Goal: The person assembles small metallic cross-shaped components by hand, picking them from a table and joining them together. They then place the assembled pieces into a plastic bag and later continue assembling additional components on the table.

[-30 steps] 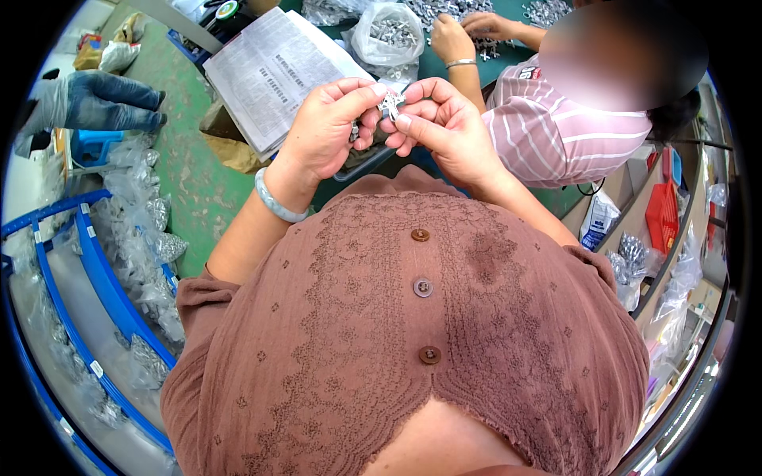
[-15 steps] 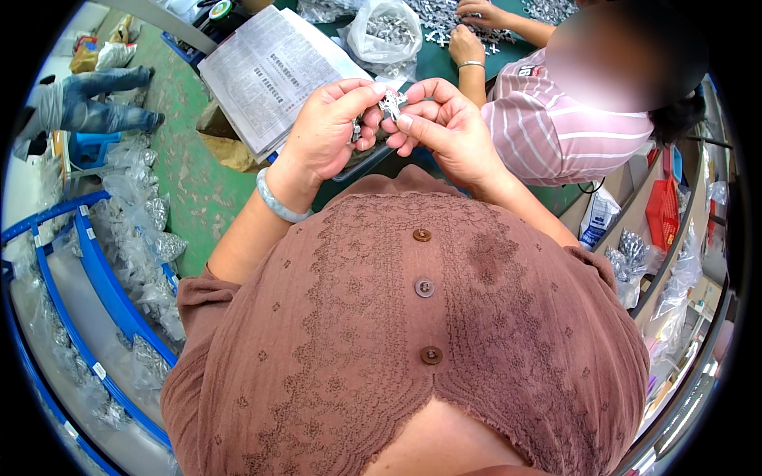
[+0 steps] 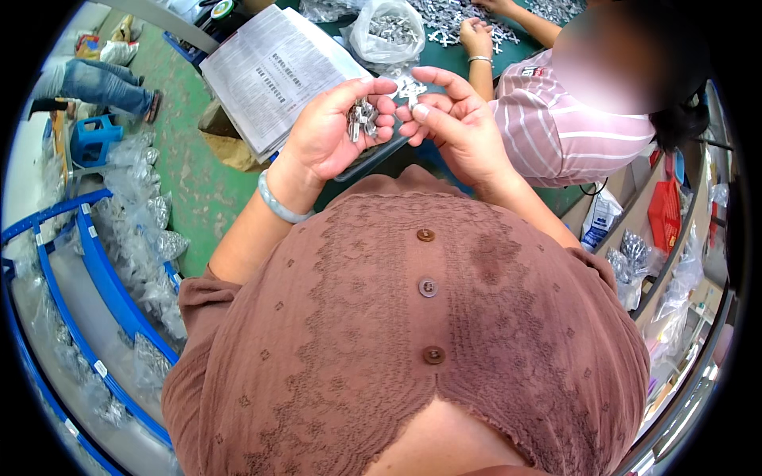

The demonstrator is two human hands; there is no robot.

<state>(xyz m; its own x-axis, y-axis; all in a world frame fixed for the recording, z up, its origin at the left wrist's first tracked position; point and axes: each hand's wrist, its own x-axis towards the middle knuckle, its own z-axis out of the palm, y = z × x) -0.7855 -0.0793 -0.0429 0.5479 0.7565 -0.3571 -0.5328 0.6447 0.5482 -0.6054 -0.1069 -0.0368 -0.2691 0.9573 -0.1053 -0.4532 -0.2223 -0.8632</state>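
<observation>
Handling appears partway: left hand (image 3: 324, 131) retains loose metal parts (image 3: 363, 120) in a curled grip, right hand (image 3: 458, 129) pinches one small pale piece (image 3: 413, 101), completed quantity indeterminable.

The left hand (image 3: 328, 131) cups silvery pieces (image 3: 363, 120) — the right hand (image 3: 462, 131) pinches a pale one (image 3: 412, 101).
</observation>
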